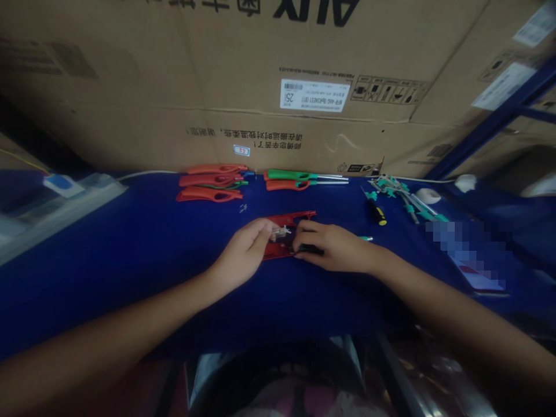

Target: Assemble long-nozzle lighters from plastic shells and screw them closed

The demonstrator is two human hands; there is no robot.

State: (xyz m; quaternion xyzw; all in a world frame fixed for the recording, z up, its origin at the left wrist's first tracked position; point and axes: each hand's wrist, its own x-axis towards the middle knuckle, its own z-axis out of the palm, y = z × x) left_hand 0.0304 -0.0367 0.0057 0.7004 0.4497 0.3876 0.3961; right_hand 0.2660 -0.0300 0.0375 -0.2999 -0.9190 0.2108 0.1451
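Observation:
My left hand (248, 248) pinches a small whitish part (282, 231) between thumb and fingertips. It is over two red lighter casing halves, an upper one (289, 219) and a lower one (278, 251), partly hidden by both hands. The fingers of my right hand (326, 246) are curled in at the right end of the lower half. Something dark shows under them, but I cannot make out what it is. A thin piece with a green and silvery end (367, 238) sticks out past my right wrist.
Red and orange lighter handles (211, 194) lie at back left, with two silver-tubed lighters (304, 179) beside them. A black-and-yellow screwdriver (377, 213), green-and-metal parts (403, 197) and a phone (478, 272) are to the right. A large cardboard box (195, 87) stands behind the blue table surface (130, 260).

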